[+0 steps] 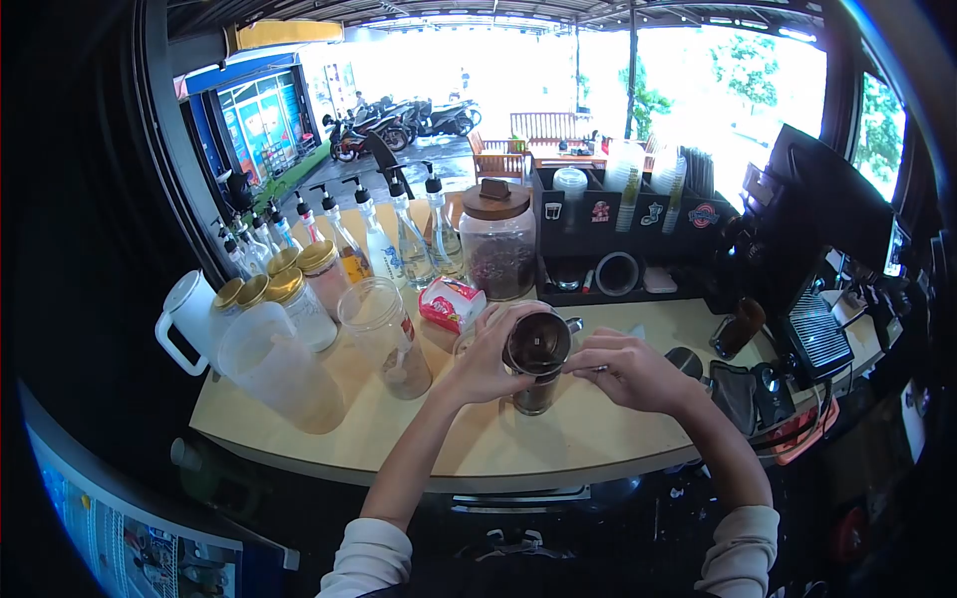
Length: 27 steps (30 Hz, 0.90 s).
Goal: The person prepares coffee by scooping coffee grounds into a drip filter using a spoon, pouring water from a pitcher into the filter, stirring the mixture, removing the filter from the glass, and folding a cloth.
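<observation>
My left hand (490,351) is closed around a round metal-looking cup (539,341), whose dark inside faces up toward me. It sits directly above a clear glass (535,399) on the counter; whether the two touch I cannot tell. Close to the cup's right side, my right hand (633,371) has its fingers pinched on a thin metal handle, the rest of which is hidden. Just behind my left hand lies a red and white packet (452,303). A clear plastic jar (387,339) with a scoop in it stands to the left.
Pump bottles (411,239) line the counter's back left, near gold-lidded jars (289,299). A frosted pitcher (279,369) and a white jug (187,319) stand at left. Behind the cup are a wooden-lidded jar (495,244) and a black cup organizer (628,214). A machine (822,319) occupies the right.
</observation>
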Motion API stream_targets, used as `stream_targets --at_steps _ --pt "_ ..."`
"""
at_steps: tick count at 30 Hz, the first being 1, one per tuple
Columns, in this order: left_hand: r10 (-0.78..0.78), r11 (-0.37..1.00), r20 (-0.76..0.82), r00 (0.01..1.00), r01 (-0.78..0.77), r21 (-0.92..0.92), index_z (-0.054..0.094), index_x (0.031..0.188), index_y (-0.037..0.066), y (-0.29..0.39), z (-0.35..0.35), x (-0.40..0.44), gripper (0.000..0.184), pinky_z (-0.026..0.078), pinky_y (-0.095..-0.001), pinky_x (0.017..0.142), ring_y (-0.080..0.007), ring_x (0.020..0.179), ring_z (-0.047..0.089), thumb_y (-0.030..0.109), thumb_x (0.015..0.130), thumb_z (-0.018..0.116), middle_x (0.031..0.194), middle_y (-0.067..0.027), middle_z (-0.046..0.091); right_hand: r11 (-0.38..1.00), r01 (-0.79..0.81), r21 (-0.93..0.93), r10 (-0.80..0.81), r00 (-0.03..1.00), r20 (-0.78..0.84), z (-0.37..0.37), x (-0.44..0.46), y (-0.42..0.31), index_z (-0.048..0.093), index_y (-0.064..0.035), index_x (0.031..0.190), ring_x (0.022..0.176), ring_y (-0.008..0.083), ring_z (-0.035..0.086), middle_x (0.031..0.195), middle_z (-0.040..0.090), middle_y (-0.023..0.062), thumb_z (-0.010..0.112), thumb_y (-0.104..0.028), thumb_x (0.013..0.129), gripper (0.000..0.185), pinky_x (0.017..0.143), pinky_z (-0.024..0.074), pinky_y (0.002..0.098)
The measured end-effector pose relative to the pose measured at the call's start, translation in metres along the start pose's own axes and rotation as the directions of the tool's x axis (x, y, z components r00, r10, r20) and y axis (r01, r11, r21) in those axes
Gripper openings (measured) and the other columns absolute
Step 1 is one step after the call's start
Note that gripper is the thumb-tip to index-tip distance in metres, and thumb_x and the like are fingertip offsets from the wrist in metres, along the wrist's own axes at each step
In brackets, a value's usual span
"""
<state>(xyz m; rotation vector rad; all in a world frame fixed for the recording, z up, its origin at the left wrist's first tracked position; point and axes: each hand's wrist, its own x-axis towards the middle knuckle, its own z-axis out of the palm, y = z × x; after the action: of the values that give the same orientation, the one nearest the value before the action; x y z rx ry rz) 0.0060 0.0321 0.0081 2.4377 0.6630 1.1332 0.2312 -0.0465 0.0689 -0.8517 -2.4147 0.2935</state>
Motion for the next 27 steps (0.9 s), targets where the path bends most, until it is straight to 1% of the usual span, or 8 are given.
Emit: stream_targets --at_steps 3,6,9,14,16,19,21,27 --pt "-0.010 1.000 0.021 1.000 0.010 -0.029 0.045 0.130 0.013 0.002 0.002 0.001 0.084 0.026 -0.0411 0.109 -0.0268 0.125 0.044 0.013 0.053 0.079 0.127 -0.0067 0.052 0.997 -0.077 -0.003 0.077 0.997 -0.031 -0.003 0.002 0.004 0.065 -0.0034 0.095 0.089 0.0298 0.059 0.090 0.062 0.0106 0.062 -0.007 0.084 0.012 0.078 0.0478 0.0401" --pt "-0.016 0.999 0.024 1.000 0.016 -0.034 0.046 0.129 0.013 0.005 0.003 0.002 0.083 0.027 -0.0412 0.109 -0.0271 0.124 0.044 0.013 0.053 0.078 0.127 -0.0068 0.052 0.999 -0.017 0.036 0.017 1.000 -0.014 0.003 0.002 0.004 0.065 -0.0033 0.094 0.088 0.0297 0.059 0.088 0.063 0.0111 0.061 -0.009 0.085 0.011 0.077 0.0478 0.0399" --pt "-0.026 0.999 0.030 0.999 0.028 -0.046 0.046 0.129 0.013 0.004 0.005 0.002 0.082 0.028 -0.0415 0.108 -0.0273 0.123 0.045 0.014 0.053 0.079 0.127 -0.0067 0.052 0.994 -0.109 0.005 0.109 0.992 -0.064 -0.002 0.004 0.005 0.065 -0.0030 0.094 0.086 0.0300 0.060 0.087 0.063 0.0117 0.060 -0.010 0.086 0.011 0.077 0.0478 0.0398" --pt "-0.038 0.999 -0.019 0.999 0.038 -0.036 0.046 0.127 0.014 0.005 0.013 0.001 0.081 0.029 -0.0419 0.107 -0.0271 0.122 0.045 0.020 0.055 0.082 0.127 -0.0058 0.052 0.995 -0.077 0.063 0.081 0.995 -0.062 0.005 0.005 0.007 0.065 -0.0027 0.095 0.086 0.0307 0.060 0.088 0.063 0.0119 0.061 -0.008 0.086 0.012 0.078 0.0478 0.0399" --pt "-0.105 0.994 -0.065 0.992 0.102 -0.040 0.039 0.128 0.016 0.008 0.018 -0.001 0.084 0.015 -0.0513 0.111 -0.0241 0.126 0.044 0.028 0.057 0.083 0.127 -0.0032 0.051 0.997 -0.058 0.045 0.062 0.995 -0.080 0.007 0.005 0.009 0.065 -0.0027 0.095 0.086 0.0309 0.060 0.089 0.063 0.0121 0.061 -0.008 0.085 0.012 0.078 0.0478 0.0401" --pt "-0.059 0.998 -0.113 0.992 0.054 -0.045 0.040 0.127 0.015 0.001 0.023 -0.001 0.084 0.016 -0.0512 0.110 -0.0253 0.124 0.045 0.028 0.058 0.084 0.127 -0.0035 0.051 0.995 -0.037 0.089 0.041 0.998 -0.043 0.008 0.006 0.010 0.065 -0.0033 0.094 0.087 0.0312 0.060 0.090 0.064 0.0119 0.060 -0.008 0.085 0.011 0.079 0.0474 0.0404" --pt "-0.026 0.999 -0.127 0.992 0.020 -0.043 0.041 0.127 0.015 -0.002 0.025 0.000 0.083 0.017 -0.0501 0.110 -0.0260 0.124 0.045 0.027 0.057 0.084 0.126 -0.0041 0.051 1.000 -0.015 -0.017 0.014 0.999 -0.046 0.004 0.008 0.008 0.065 -0.0036 0.094 0.088 0.0307 0.060 0.091 0.064 0.0118 0.060 -0.008 0.085 0.011 0.080 0.0472 0.0402" --pt "0.002 1.000 -0.152 0.988 -0.004 -0.015 0.043 0.126 0.014 -0.001 0.020 0.000 0.080 0.019 -0.0454 0.110 -0.0273 0.124 0.044 0.022 0.057 0.083 0.125 -0.0059 0.051 0.995 0.031 -0.097 -0.027 0.999 0.044 0.001 0.013 0.006 0.065 -0.0066 0.096 0.089 0.0310 0.060 0.086 0.063 0.0102 0.060 -0.012 0.087 0.012 0.083 0.0466 0.0396"
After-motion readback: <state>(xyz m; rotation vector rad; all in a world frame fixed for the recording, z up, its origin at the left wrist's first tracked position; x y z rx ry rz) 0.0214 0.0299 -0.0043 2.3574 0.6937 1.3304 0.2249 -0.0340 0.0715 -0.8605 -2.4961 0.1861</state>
